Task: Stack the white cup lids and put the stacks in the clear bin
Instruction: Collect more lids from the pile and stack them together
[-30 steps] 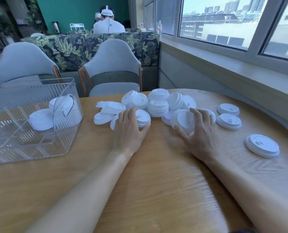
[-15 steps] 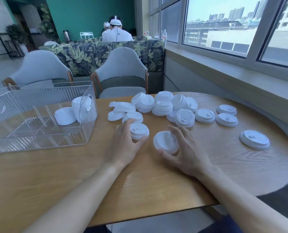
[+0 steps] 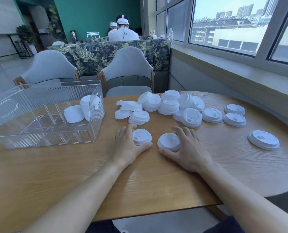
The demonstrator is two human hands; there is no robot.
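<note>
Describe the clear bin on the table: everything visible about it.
The clear bin looks like see-through ribbed plastic, boxy with rounded corners, open on top, with an oval handle cutout in each end wall. It stands upright on the left part of the wooden table. Inside, at its right end, are two lid stacks: one lying flat, one tipped on edge against the wall. Neither hand touches it.
</note>
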